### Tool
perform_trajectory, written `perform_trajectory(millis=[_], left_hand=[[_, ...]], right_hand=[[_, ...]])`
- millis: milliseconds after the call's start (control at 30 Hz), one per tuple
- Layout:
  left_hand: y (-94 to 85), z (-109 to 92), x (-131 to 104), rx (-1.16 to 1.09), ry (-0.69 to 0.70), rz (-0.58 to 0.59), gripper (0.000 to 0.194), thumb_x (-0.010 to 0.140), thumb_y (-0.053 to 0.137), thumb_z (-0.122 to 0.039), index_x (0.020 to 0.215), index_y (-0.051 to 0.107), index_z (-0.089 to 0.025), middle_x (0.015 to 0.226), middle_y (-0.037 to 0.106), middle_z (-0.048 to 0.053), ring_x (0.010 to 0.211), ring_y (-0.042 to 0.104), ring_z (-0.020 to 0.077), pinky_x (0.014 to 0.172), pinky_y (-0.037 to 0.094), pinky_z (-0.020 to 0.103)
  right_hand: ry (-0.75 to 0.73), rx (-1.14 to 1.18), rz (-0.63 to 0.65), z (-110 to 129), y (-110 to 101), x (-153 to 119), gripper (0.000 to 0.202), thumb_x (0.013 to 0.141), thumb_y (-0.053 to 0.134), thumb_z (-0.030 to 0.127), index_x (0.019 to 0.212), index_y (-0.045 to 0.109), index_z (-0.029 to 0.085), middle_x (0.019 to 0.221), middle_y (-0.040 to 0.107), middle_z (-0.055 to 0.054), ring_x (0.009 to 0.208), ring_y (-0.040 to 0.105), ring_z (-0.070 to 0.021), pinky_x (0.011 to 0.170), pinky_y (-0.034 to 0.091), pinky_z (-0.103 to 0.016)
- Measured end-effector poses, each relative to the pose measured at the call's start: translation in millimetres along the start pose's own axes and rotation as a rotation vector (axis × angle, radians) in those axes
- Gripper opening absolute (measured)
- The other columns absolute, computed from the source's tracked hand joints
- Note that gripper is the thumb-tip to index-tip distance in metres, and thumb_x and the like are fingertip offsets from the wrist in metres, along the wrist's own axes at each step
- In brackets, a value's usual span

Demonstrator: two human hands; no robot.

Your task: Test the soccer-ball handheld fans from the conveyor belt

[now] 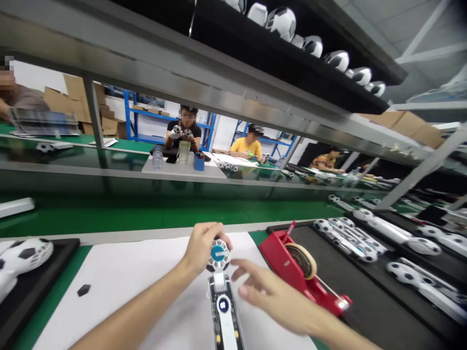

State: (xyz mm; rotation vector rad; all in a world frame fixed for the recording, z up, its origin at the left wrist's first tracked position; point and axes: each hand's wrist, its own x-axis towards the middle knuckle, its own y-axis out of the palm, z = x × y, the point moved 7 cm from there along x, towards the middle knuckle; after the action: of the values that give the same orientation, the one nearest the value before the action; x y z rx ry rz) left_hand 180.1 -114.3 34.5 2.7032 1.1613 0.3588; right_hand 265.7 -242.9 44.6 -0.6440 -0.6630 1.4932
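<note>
In the head view a black-and-white handheld device [220, 288] stands over the white sheet in front of me. Its round football-patterned head has a grille with a blue centre, and a small round display on the body reads 100. My left hand [203, 247] is wrapped around the upper left side of that head. To the right of the device, my right hand [272, 294] has its fingers apart and nothing in them, fingertips close to the device's neck. A dark pentagon piece [83, 290] lies on the white sheet [120, 277] at the left.
A red tape dispenser [292, 272] stands right of the sheet, beside a black tray [365, 291] with several football-patterned devices [350, 238]. Another tray [40, 291] is at the left. Overhead runs a shelf [310, 73] bearing more football pieces. People sit across the green bench [164, 211].
</note>
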Motion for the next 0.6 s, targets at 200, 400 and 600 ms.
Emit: perform_trajectory(millis=[200, 400, 600], left_hand=[[-40.9, -92.8, -4.3, 0.052, 0.262, -0.126, 0.039, 0.086, 0.053, -0.033, 0.054, 0.064, -0.014, 0.060, 0.068, 0.008, 0.057, 0.060, 0.0179, 0.056, 0.044, 0.028], [-84.3, -149.0, -29.8, 0.118, 0.554, -0.352, 0.037, 0.088, 0.053, -0.027, 0.057, 0.067, -0.014, 0.063, 0.070, 0.007, 0.059, 0.063, 0.0194, 0.055, 0.047, 0.028], [-110.0, -186.4, -58.7, 0.144, 0.756, -0.494, 0.035, 0.092, 0.048, -0.028, 0.067, 0.070, -0.015, 0.082, 0.074, 0.008, 0.082, 0.068, 0.0222, 0.071, 0.050, 0.028]], right_hand=[[0.053, 0.842, 0.296, 56.8, 45.7, 24.9, 0.059, 0.087, 0.067, 0.048, 0.136, 0.048, 0.023, 0.112, 0.060, -0.008, 0.101, 0.059, -0.0192, 0.084, 0.048, -0.031], [0.070, 0.959, 0.348, 97.0, 56.7, 64.2, 0.053, 0.086, 0.067, 0.042, 0.131, 0.044, 0.025, 0.098, 0.054, -0.003, 0.085, 0.066, -0.0228, 0.063, 0.051, -0.030], [-0.221, 0.805, 0.336, 124.6, 56.9, 98.3, 0.064, 0.086, 0.067, 0.054, 0.139, 0.042, 0.029, 0.110, 0.054, -0.007, 0.088, 0.065, -0.0217, 0.077, 0.051, -0.037]])
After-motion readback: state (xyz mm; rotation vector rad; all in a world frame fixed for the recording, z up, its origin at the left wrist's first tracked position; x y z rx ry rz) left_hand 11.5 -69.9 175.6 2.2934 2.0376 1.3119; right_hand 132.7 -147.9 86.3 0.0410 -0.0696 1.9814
